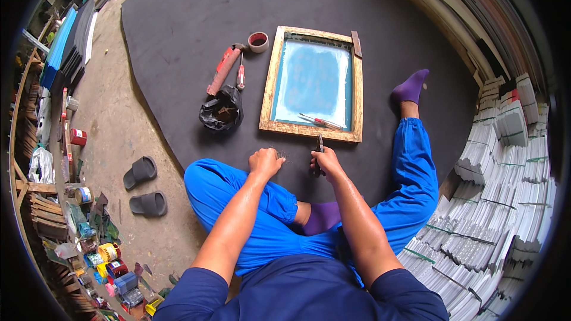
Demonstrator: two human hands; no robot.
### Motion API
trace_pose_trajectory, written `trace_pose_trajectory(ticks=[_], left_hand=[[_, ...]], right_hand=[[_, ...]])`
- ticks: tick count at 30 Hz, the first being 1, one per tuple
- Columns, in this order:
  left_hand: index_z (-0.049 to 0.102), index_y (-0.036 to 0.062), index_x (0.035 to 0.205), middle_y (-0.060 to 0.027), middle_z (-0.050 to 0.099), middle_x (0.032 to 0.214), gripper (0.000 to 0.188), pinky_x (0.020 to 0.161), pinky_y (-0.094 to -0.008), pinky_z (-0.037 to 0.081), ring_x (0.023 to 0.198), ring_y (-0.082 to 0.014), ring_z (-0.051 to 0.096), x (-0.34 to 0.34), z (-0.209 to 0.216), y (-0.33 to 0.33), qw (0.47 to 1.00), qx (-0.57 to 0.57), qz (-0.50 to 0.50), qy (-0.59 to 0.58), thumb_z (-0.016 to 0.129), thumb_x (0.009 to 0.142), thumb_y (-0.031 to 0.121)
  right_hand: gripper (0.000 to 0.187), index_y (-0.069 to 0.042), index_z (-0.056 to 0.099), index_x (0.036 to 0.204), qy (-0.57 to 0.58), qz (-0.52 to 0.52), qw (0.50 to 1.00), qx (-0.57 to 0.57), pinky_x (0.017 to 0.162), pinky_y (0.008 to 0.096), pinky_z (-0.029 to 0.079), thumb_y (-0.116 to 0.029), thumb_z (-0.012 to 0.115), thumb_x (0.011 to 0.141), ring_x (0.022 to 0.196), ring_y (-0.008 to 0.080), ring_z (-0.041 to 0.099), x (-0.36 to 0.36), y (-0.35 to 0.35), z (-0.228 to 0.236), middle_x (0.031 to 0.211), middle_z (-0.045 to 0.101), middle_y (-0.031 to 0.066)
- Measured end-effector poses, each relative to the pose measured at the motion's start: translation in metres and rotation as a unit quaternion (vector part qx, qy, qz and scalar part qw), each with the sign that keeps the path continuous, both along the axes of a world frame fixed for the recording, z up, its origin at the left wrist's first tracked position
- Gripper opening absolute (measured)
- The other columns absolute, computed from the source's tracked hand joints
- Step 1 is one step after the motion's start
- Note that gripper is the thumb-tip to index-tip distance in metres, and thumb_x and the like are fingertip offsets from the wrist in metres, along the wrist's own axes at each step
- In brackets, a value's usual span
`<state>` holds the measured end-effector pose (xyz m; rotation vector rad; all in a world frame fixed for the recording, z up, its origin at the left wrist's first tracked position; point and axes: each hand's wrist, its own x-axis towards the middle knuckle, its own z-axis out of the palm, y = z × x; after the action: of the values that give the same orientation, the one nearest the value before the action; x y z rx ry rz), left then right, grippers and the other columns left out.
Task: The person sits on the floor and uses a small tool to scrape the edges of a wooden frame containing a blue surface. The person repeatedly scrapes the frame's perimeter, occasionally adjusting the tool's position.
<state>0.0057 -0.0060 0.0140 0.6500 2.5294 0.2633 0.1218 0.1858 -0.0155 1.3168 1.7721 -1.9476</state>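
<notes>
My right hand [325, 161] is closed around dark-handled pliers [320, 142], whose jaws point at the near edge of a wooden screen frame [309, 131]. The frame lies flat, its blue mesh [312, 80] edged in white. My left hand [265, 163] is closed a little to the left, its fingertips beside small dark wiry bits [284, 157] on the mat; what it holds, if anything, is too small to make out. A screwdriver [324, 122] rests on the near right part of the mesh. A short dark strip [356, 44] sits at the frame's far right corner.
Left of the frame are a tape roll [258, 42], a long red tool [223, 71], another screwdriver [241, 75] and an open black plastic bag [221, 110]. Sandals [141, 172] and paint jars [110, 254] stand further left. Bundled white sheets [476, 226] line the right, beyond my outstretched leg.
</notes>
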Motion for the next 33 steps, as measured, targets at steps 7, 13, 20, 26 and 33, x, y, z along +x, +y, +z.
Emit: trace_pose_trajectory(ticks=[7, 13, 20, 26, 33], left_hand=[[0.075, 0.0118, 0.083, -0.0095, 0.074, 0.087, 0.031, 0.074, -0.0457, 0.057, 0.085, -0.0315, 0.073, 0.002, -0.02, 0.001, 0.992, 0.102, 0.002, 0.072, 0.077, 0.083, 0.043], [0.075, 0.0112, 0.082, -0.0101, 0.073, 0.087, 0.029, 0.074, -0.0458, 0.057, 0.084, -0.0319, 0.072, 0.004, -0.026, 0.003, 0.99, 0.124, 0.006, 0.067, 0.076, 0.084, 0.04], [0.076, 0.0115, 0.084, -0.0105, 0.074, 0.089, 0.029, 0.075, -0.0459, 0.057, 0.086, -0.0328, 0.072, 0.002, -0.024, 0.007, 0.992, 0.117, 0.022, 0.049, 0.075, 0.085, 0.041], [0.077, 0.0134, 0.088, -0.0075, 0.075, 0.088, 0.028, 0.074, -0.0433, 0.056, 0.083, -0.029, 0.072, 0.0, -0.027, 0.002, 0.99, 0.129, 0.065, 0.01, 0.077, 0.083, 0.041], [0.077, 0.0165, 0.095, -0.0041, 0.073, 0.09, 0.017, 0.076, -0.0417, 0.056, 0.087, -0.0273, 0.072, 0.006, -0.014, -0.002, 0.954, 0.297, -0.001, 0.045, 0.078, 0.082, 0.027]], right_hand=[[0.015, 0.0, 0.057, 0.097, -0.04, 0.029, 0.996, 0.077, 0.055, 0.0356, 0.052, -0.013, 0.06, 0.091, 0.059, 0.019, 0.063, -0.01, -0.003, -0.003, 0.077, 0.063, 0.0098], [0.021, 0.001, 0.061, 0.097, -0.1, 0.04, 0.978, 0.177, 0.06, 0.0434, 0.053, -0.016, 0.054, 0.087, 0.063, 0.0295, 0.069, -0.012, -0.01, 0.006, 0.075, 0.069, 0.0164], [0.014, -0.003, 0.061, 0.097, -0.049, 0.003, 0.996, 0.079, 0.05, 0.0405, 0.05, -0.014, 0.057, 0.089, 0.059, 0.023, 0.066, -0.006, -0.009, -0.004, 0.072, 0.065, 0.0135], [0.013, -0.008, 0.06, 0.099, 0.083, -0.066, 0.978, -0.181, 0.044, 0.0358, 0.047, -0.006, 0.059, 0.087, 0.05, 0.0178, 0.056, 0.008, 0.004, -0.007, 0.067, 0.057, 0.007], [0.014, -0.003, 0.061, 0.101, 0.083, 0.097, 0.983, -0.134, 0.041, 0.0327, 0.047, -0.003, 0.058, 0.087, 0.05, 0.0179, 0.058, 0.017, -0.03, -0.004, 0.067, 0.06, 0.0087]])
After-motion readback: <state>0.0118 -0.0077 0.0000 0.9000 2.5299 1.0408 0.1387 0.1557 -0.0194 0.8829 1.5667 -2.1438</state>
